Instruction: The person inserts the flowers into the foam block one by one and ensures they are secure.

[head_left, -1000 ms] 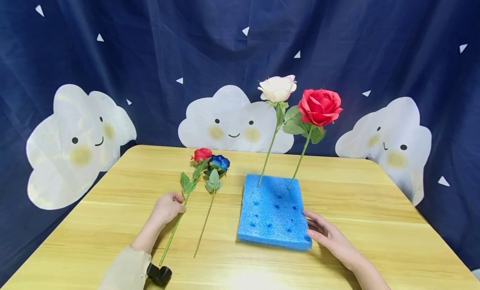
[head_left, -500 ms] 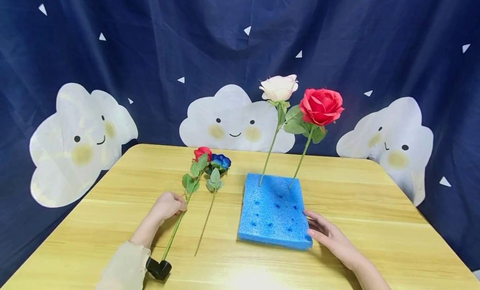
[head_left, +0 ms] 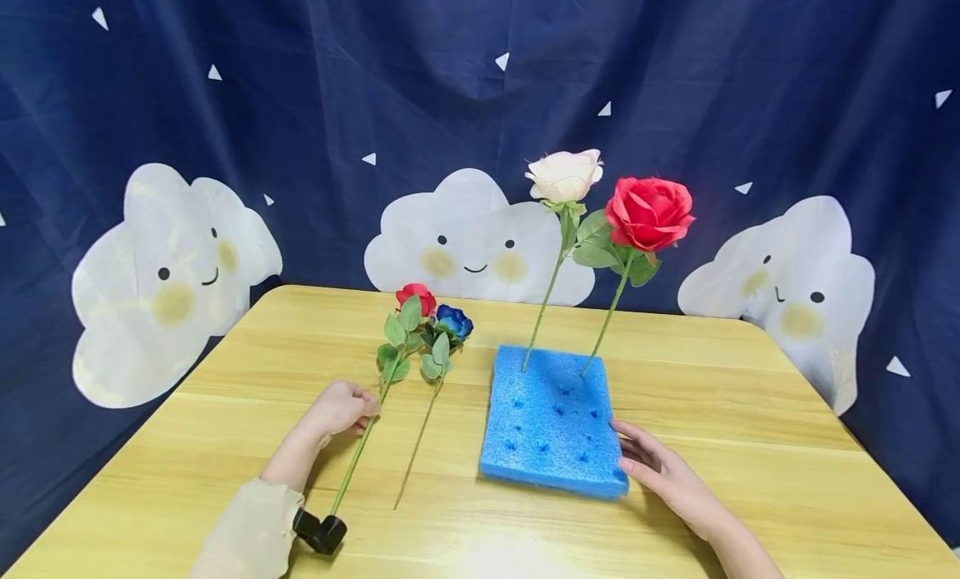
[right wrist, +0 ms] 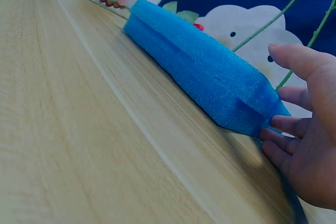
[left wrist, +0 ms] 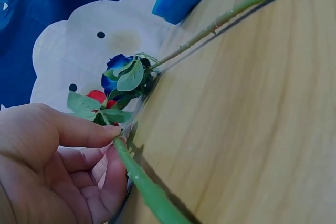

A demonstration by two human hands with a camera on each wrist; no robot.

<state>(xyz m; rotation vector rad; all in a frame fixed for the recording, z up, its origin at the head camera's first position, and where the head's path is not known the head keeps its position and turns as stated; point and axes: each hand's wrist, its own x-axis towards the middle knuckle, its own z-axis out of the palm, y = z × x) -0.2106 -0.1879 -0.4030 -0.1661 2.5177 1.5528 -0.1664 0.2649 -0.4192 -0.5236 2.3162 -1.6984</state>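
On your table (head_left: 712, 512), one flower (head_left: 453, 322) lies left of the foam (head_left: 543, 469); further left, your left hand (head_left: 345, 408) holds another flower (head_left: 393, 364). Two flowers (head_left: 649, 216) stand in the foam's far end, your right hand (head_left: 667, 479) at its right side.

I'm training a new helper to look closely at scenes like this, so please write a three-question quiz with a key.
1. True or false: the blue flower lies on the table.
2. Besides the larger red flower, which flower stands in the foam block?
3. Which flower does the left hand pinch by its stem? A) blue flower B) smaller red flower C) larger red flower

Key: 1. True. 2. The white flower. 3. B.
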